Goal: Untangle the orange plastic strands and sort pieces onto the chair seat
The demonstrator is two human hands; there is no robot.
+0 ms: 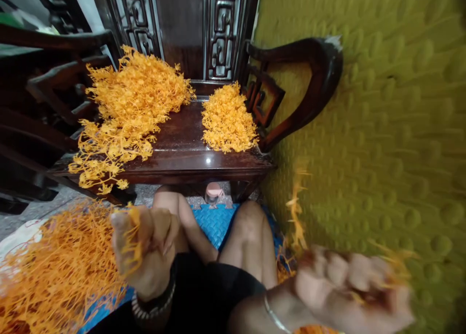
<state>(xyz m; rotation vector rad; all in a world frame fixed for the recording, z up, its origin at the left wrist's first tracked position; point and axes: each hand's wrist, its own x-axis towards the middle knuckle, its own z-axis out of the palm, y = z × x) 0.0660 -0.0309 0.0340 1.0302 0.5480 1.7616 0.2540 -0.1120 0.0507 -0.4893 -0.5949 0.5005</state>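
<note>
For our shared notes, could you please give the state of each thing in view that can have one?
Left hand: curled, holding orange piece
Right hand: blurred, closed on orange strip
Wooden seat: upright, partly covered
Larger yellow-orange pile: heaped, overhanging seat edge
Smaller yellow-orange pile: compact, on seat
Orange strand heap: loose, tangled
Blue mat: spread out, partly hidden

The left hand (143,249) is raised, thumb (118,229) upright, fingers (165,227) curled in. The right hand (353,288), blurred, reaches out rightward, fingers bent too, above bent knees (251,215).
</note>
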